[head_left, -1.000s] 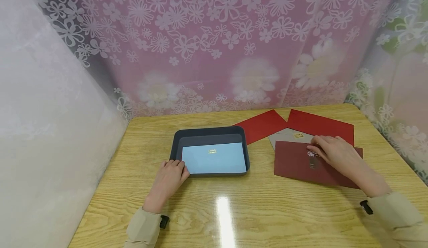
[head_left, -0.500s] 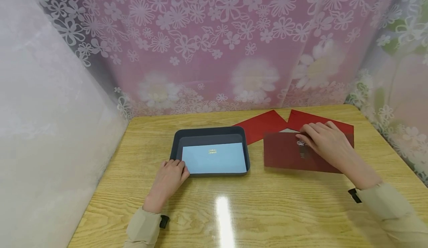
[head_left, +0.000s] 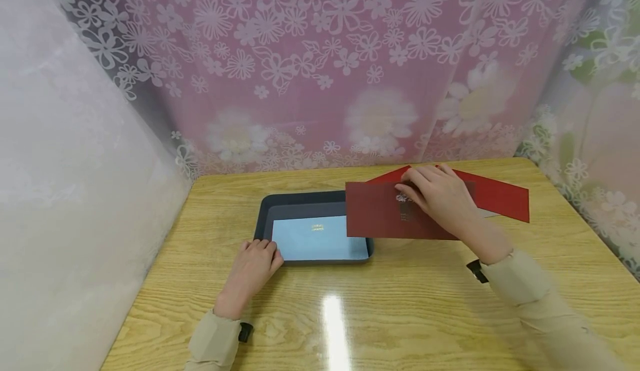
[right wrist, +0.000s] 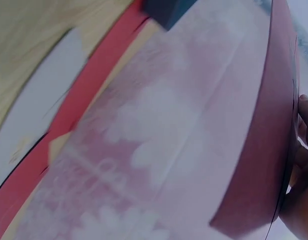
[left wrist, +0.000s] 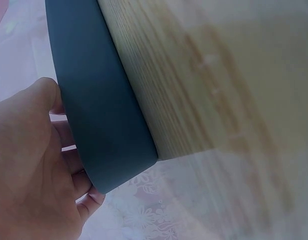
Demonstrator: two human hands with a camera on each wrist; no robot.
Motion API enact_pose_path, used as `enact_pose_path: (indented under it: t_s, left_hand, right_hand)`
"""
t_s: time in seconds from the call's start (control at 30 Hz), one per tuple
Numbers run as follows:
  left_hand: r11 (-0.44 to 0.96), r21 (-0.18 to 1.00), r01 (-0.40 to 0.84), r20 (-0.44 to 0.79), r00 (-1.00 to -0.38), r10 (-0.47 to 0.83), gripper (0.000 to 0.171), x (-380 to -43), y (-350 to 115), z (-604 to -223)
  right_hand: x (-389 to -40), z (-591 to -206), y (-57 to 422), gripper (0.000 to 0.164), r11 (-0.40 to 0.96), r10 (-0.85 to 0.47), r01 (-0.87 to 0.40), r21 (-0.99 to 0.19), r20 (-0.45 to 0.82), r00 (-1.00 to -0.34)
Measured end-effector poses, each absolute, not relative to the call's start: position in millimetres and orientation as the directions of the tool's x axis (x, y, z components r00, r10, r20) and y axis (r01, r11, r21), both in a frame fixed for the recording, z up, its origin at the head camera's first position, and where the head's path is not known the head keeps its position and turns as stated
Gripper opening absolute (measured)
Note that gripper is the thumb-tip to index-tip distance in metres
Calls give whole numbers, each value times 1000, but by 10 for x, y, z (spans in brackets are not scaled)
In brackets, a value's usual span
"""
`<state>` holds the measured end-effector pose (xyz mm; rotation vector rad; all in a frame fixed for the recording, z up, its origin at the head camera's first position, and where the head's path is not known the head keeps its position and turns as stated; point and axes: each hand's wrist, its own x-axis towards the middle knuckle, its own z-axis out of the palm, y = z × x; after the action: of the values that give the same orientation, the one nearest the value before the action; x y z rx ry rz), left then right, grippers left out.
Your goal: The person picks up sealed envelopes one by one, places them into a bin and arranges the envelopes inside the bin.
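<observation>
A dark grey tray point(head_left: 300, 209) stands on the table with a light blue envelope point(head_left: 305, 240) lying inside it. At its front left corner, my left hand point(head_left: 251, 265) grips the rim; in the left wrist view the fingers curl over the tray wall point(left wrist: 93, 100). My right hand point(head_left: 442, 196) pinches a dark red envelope point(head_left: 372, 210) near its upper edge, fingers behind and thumb in front of a small silver print. This envelope is raised above the table, and its left end overlaps the tray's right side in the head view. The right wrist view shows the same envelope point(right wrist: 259, 160) tilted.
Behind the right hand lie two bright red envelopes, one red envelope point(head_left: 502, 196) at the right and another red envelope point(head_left: 392, 175) partly hidden. A pale grey envelope point(head_left: 486, 213) shows beneath. A flowered curtain point(head_left: 300, 82) hangs behind the wooden table point(head_left: 400, 315).
My right hand has lifted the dark red envelope and carried it left and back, from over the pale grey envelope to the tray's right side. The left hand and tray stay put.
</observation>
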<state>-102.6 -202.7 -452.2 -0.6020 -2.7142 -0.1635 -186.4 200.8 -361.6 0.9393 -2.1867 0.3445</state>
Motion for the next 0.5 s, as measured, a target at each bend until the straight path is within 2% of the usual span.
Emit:
enact_pose_path:
  t_s: [0.17,0.5]
  left_hand:
    - [904,37,427,371,-845,384,35,-1024,-2022,-4516]
    - [907,54,418,355,-857,373,36,-1014,-2012,-4492]
  right_hand:
    - [-1888,-3527,1650,20,686,-502,-728,6,728,-467]
    - [-1958,-3604,1080,22,627,-509,-774,-88,706,-492]
